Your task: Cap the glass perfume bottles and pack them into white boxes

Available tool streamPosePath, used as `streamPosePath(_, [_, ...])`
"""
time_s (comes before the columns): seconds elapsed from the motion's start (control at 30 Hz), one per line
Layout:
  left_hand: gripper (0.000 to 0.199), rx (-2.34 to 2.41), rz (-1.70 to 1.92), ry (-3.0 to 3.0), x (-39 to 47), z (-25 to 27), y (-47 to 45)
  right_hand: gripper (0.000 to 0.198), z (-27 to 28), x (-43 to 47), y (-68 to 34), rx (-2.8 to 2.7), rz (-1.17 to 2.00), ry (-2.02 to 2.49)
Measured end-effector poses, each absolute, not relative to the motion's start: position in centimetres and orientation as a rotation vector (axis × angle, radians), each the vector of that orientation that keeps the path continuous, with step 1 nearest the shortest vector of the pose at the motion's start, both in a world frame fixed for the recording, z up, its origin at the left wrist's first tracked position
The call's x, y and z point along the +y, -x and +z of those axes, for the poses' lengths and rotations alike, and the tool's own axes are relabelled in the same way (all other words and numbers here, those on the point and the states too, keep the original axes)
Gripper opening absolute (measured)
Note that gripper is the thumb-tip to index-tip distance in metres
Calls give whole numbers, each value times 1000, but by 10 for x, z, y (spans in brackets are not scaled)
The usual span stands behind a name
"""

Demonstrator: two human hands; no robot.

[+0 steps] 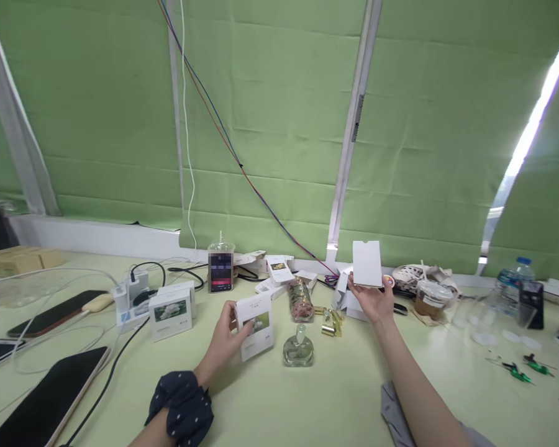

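My left hand (226, 341) is closed on a white printed box (255, 338) with a flower picture, its thumb across the front, held upright close to the table. Raised farther back, my right hand (375, 301) grips a plain white carton piece (367, 264) with a notch in its top edge. Between the two hands a clear glass perfume bottle (299, 351) with a pale green stopper stands on the table. Behind it lie a glass jar of dried flowers (300, 301) and some shiny gold pieces (331, 323).
Left are white flower boxes (171, 313), a power strip (133, 304), cables and phones (51, 391). A lidded drink cup (220, 270) stands behind. To the right are a plastic dessert cup (432, 301), a water bottle (516, 279), clear cups and small green tools (517, 372).
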State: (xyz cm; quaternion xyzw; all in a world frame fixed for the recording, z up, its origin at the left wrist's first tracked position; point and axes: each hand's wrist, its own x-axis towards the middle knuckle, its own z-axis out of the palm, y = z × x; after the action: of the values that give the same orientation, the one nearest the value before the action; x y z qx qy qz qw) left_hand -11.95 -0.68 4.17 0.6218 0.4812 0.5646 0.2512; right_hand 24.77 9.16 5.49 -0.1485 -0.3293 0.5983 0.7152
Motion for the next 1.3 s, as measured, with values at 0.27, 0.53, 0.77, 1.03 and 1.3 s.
streamPosePath(0.27, [34, 1112, 1517, -1604, -14, 53, 118, 48, 73, 79, -225, -941, 1391, 367])
streamPosePath(0.53, [45, 930, 1404, -1422, -19, 68, 117, 44, 81, 72, -193, -964, 1557, 323])
streamPosePath(0.77, [44, 842, 1263, -1199, -23, 64, 115, 41, 94, 51, -164, -993, 1703, 220])
streamPosePath(1.03, [34, 609, 1090, -1176, -23, 60, 113, 43, 96, 26, -127, -1214, 1816, 154])
streamPosePath(1.3, [32, 699, 1205, -1197, -26, 66, 103, 40, 84, 4, -87, -1347, 1904, 97])
